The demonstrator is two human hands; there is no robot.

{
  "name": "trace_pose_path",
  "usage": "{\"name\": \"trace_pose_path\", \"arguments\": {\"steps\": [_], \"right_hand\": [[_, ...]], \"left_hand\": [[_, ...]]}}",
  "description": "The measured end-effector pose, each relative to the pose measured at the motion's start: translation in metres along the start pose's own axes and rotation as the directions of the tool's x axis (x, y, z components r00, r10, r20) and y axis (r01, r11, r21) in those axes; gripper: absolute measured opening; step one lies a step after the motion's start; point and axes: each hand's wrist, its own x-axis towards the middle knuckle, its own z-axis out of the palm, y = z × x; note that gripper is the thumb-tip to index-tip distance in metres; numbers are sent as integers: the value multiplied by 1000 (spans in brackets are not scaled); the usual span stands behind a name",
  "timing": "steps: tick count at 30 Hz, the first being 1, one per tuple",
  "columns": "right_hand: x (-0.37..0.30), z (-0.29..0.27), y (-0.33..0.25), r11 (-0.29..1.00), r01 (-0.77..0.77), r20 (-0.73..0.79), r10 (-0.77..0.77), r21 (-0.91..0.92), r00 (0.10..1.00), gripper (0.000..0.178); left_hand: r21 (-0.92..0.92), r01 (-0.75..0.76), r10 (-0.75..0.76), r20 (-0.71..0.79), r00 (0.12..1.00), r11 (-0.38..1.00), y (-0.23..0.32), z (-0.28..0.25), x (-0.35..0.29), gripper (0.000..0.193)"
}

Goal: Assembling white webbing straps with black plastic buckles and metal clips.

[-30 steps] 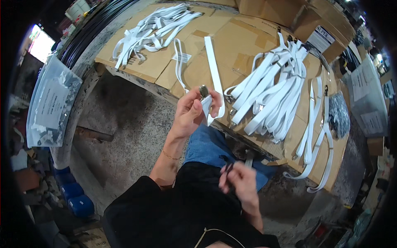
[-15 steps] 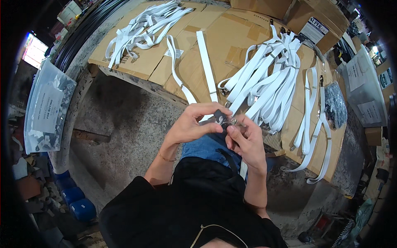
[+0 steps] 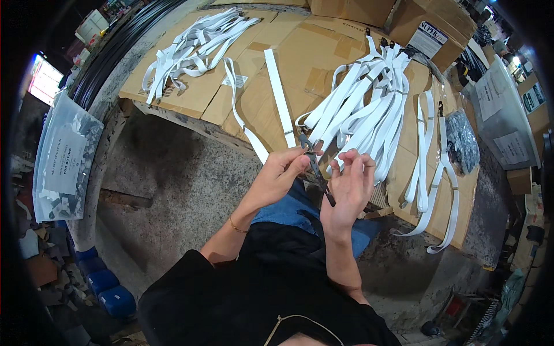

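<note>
My left hand [image 3: 281, 175] pinches a small metal piece with a dark strip [image 3: 315, 167] between thumb and index finger. The strip slants down toward my right palm; its exact kind is too small to make out. My right hand [image 3: 350, 187] is turned palm up beside it, fingers apart and loosely bent, with nothing gripped. Just beyond the hands, white elastic straps lie on the cardboard: one flat strap [image 3: 279, 92], a looped strap [image 3: 236, 106] left of it, and a big bundle of white straps [image 3: 369, 109] to the right.
Cardboard [image 3: 254, 52] covers the table. Another pile of white straps [image 3: 193, 49] lies far left, and loose straps [image 3: 424, 150] with a clear plastic bag [image 3: 461, 141] lie at right. Plastic bins stand at left [image 3: 63, 161] and right [image 3: 505, 115]. Cardboard boxes [image 3: 433, 34] stand behind.
My right hand has let go of the small piece and opened, palm up. The left hand keeps its pinch, and the dark strip now shows between the hands. The view has shifted slightly.
</note>
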Motion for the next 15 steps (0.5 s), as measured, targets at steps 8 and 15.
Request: {"name": "trace_pose_path", "arguments": {"steps": [8,15], "right_hand": [[-14,-29,11,950,67,188,-10,-304,982,11],[-15,-21,-9,856,-185,162,295,-483,942,16]], "left_hand": [[-296,-26,-35,-199,979,955,-2,12,-5,34],[-139,-19,15,-35,999,990,6,12,-5,36]]}}
